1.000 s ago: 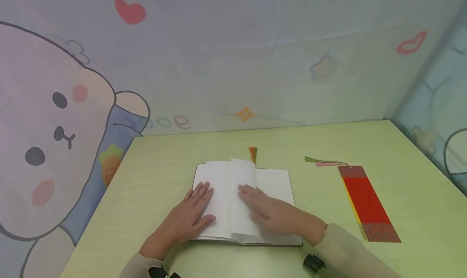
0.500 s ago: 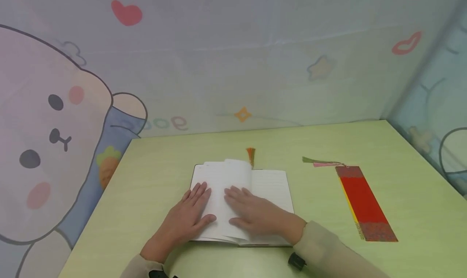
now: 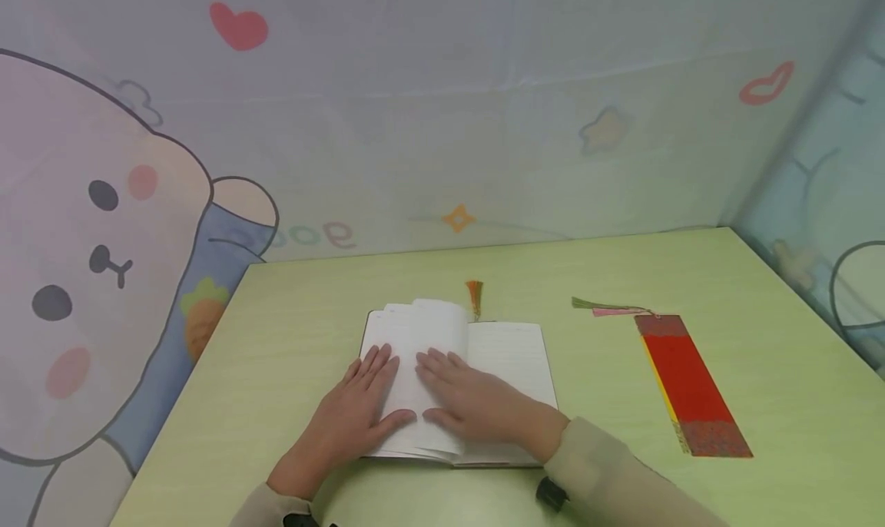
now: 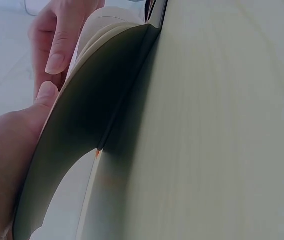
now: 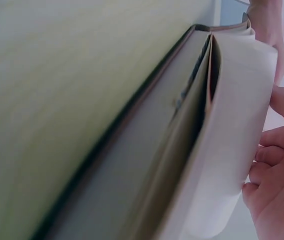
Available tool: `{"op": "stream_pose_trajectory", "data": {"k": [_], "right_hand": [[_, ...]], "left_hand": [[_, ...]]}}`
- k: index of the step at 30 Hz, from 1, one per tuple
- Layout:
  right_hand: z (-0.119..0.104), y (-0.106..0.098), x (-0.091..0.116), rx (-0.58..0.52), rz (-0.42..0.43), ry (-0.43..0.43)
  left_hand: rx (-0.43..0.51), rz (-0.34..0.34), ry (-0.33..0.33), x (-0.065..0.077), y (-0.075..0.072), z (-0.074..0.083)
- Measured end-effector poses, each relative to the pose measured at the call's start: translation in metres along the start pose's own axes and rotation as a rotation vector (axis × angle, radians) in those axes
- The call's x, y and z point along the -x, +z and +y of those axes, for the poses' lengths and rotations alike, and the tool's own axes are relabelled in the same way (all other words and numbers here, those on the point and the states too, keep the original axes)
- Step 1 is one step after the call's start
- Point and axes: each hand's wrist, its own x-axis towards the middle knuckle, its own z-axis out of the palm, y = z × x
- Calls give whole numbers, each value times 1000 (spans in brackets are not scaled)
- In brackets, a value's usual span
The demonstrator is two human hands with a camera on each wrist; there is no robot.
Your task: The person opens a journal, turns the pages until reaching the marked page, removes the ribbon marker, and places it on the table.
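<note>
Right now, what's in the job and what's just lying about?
In the job, it seems:
open notebook, pages under left grip and right grip
orange tassel at its far edge, probably with it

Lying about, untouched:
red strip, yellow showing along one side
green tassel and pink tassel by its far end

Before me: one table (image 3: 588,266), pale yellow-green, faintly streaked. Laid on it: one open notebook (image 3: 442,331), white lined pages; one orange-and-green tassel (image 3: 474,293) at its far edge; to my right, one red strip (image 3: 694,385) with green tassel (image 3: 584,303) and pink tassel (image 3: 611,312).

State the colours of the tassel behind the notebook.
Orange and green tassel, clearest in the head view.
</note>
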Motion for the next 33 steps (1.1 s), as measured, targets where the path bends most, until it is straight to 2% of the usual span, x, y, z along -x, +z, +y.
{"op": "stream_pose_trajectory", "data": {"k": [12,20,27,30,33], "right_hand": [[15,-9,17,-88,-21,148],[36,-6,42,-150,21,242],[51,-5,61,-122,31,225],[57,-5,69,-101,3,226],[63,-6,79,-126,-54,243]], "left_hand": [[12,-19,25,0,-2,-3],[17,23,128,3,0,-8],[30,21,155,4,-1,-10],[37,24,163,5,-1,-10],[39,17,168,6,-1,-10]]}}
